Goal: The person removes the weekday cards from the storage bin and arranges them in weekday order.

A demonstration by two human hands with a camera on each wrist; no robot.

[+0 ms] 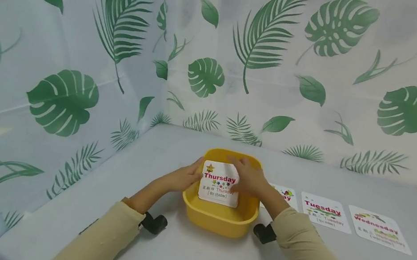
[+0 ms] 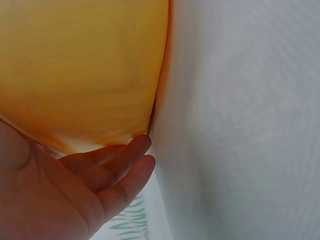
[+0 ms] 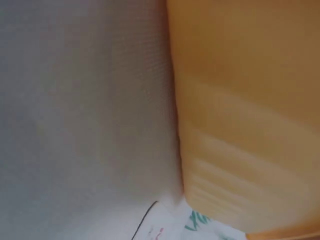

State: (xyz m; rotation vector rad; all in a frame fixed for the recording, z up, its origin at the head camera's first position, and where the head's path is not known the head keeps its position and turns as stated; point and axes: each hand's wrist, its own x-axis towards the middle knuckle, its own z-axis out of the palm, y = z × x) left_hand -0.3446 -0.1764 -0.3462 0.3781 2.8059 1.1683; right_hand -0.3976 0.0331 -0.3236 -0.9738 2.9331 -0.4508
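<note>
Card of white, round-cornered stock (image 1: 218, 187), printed "Thursday", is contained in the yellow, rounded-square plastic basin (image 1: 214, 225); no long axis is offered by its near-square face. At its right edge it is overlapped from the basin's right side by the right hand (image 1: 250, 179), the nearer; whether it is pinched cannot be told. The basin's left rim is held by the left hand (image 1: 184, 177), fingers loosely bent outside. Three similar white cards (image 1: 326, 213) are laid right of the basin.

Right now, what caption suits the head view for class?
Left hand on a yellow basin, right hand at the Thursday card inside, more weekday cards alongside.
</note>
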